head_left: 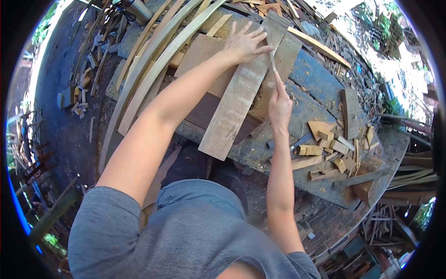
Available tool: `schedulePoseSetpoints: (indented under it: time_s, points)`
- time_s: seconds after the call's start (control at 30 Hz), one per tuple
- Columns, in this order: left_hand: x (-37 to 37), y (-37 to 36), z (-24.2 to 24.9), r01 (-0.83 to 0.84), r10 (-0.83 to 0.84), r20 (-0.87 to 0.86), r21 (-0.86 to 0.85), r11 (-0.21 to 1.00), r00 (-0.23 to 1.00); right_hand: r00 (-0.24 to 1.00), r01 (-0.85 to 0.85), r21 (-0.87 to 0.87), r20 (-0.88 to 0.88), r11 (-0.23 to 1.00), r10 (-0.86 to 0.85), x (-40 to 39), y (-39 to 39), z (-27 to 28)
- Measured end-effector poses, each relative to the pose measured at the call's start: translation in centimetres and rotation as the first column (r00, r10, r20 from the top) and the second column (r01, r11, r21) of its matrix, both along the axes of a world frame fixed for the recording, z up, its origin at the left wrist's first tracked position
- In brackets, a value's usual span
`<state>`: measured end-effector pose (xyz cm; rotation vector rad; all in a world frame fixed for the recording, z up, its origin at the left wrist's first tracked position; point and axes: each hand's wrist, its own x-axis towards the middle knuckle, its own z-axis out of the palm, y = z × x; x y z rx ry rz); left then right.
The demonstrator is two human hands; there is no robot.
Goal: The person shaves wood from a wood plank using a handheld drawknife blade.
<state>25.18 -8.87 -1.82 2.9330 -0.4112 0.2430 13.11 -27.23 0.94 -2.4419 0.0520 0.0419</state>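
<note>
A long, weathered wooden plank [231, 111] lies slantwise across other boards, its near end reaching past the bench edge toward my body. My left hand [244, 44] rests on its far part, fingers spread. In my right hand [280, 106] is a thin, pale blade-like tool [273, 63], gripped at its near end with the index finger stretched along it. The tool's tip points away from me, beside the plank's right edge. Its exact kind is hard to make out, since it shows nearly edge-on. Beneath the plank is a brown board [200, 58].
Long curved wood strips [160, 65] run along the left of the workbench [309, 76]. Wood offcuts [332, 142] are heaped at the right, near an upright dark board [349, 107]. A metal flask [138, 10] stands at the top left. A loose strip [320, 46] lies beyond the plank.
</note>
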Motion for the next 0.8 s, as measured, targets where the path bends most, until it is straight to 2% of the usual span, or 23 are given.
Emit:
schedulePoseSetpoints:
  time_s: [0.07,0.1,0.13,0.17,0.2,0.23,0.27,0.3,0.33,0.4,0.43,0.47,0.5,0.53,0.63,0.7,0.77,0.8]
  points:
    - [-4.9,1.6,0.3,-0.053,0.069,0.075,-0.202,0.978,0.995,0.984,-0.065,0.224,0.174,0.972,0.026,-2.7,-1.3,-0.7]
    - [-7.8,2.8,0.4,-0.074,0.112,0.097,-0.331,0.941,0.989,0.995,-0.032,0.276,0.104,0.961,0.003,-4.5,-1.6,0.2]
    - [-11.2,3.9,1.0,-0.154,0.185,0.048,-0.379,0.912,0.981,0.996,0.052,0.357,-0.086,0.933,-0.023,-6.3,-2.0,1.8]
    - [-14.7,4.8,1.0,-0.227,0.256,-0.014,-0.514,0.827,0.967,0.998,-0.001,0.343,0.066,0.939,-0.023,-8.2,-2.7,0.4]
    - [-18.1,5.6,0.4,-0.297,0.315,-0.086,-0.627,0.72,0.945,0.998,0.06,0.363,-0.045,0.93,-0.046,-10.0,-3.6,0.1]
    - [-21.3,6.1,-0.4,-0.357,0.335,-0.162,-0.641,0.679,0.928,0.985,0.122,0.378,-0.156,0.918,-0.067,-11.6,-4.3,0.1]
    - [-24.1,5.9,-1.0,-0.415,0.35,-0.236,-0.652,0.635,0.907,0.987,0.117,0.383,-0.148,0.916,-0.064,-12.9,-4.6,0.4]
    - [-26.2,5.3,-0.9,-0.474,0.32,-0.353,-0.712,0.518,0.879,0.993,0.096,0.368,-0.102,0.925,-0.062,-14.0,-4.9,0.7]
    - [-27.8,4.6,-0.7,-0.532,0.269,-0.459,-0.751,0.392,0.847,0.997,0.076,0.35,-0.053,0.934,-0.062,-14.8,-4.9,0.9]
    - [-29.0,2.4,-0.4,-0.633,0.16,-0.613,-0.75,0.192,0.774,0.994,0.098,0.359,-0.083,0.928,-0.073,-15.8,-5.1,1.4]
    - [-28.8,1.2,-0.2,-0.752,-0.13,-0.76,-0.576,-0.32,0.637,0.994,0.096,0.369,-0.078,0.924,-0.072,-16.2,-5.2,1.4]
    - [-28.9,1.3,0.5,-0.741,-0.124,-0.75,-0.587,-0.326,0.649,0.995,0.088,0.385,-0.068,0.919,-0.066,-16.4,-5.2,1.5]
    - [-28.9,1.5,1.4,-0.76,-0.514,-0.573,-0.36,-0.542,0.638,0.997,0.07,0.388,-0.04,0.919,-0.059,-16.4,-5.1,1.9]
    - [-28.9,1.7,2.1,-0.794,-0.768,-0.221,-0.063,-0.604,0.602,0.998,0.056,0.393,-0.021,0.918,-0.051,-16.5,-5.0,2.0]
    - [-28.3,1.4,-0.9,-0.807,-0.804,-0.081,-0.101,-0.581,0.589,0.999,0.038,0.434,0.019,0.9,-0.051,-16.4,-5.0,2.6]
    - [-28.1,1.9,-1.5,-0.819,-0.825,-0.005,-0.117,-0.561,0.566,0.997,0.073,0.44,-0.049,0.895,-0.057,-16.6,-5.2,3.8]
    - [-27.6,3.3,-0.9,-0.855,-0.799,-0.315,-0.27,-0.443,0.513,0.998,0.057,0.439,-0.006,0.897,-0.061,-16.9,-6.0,3.7]
    - [-27.5,3.3,-0.4,-0.853,-0.799,-0.313,-0.285,-0.437,0.514,0.998,0.046,0.437,0.013,0.898,-0.057,-17.1,-6.1,3.5]
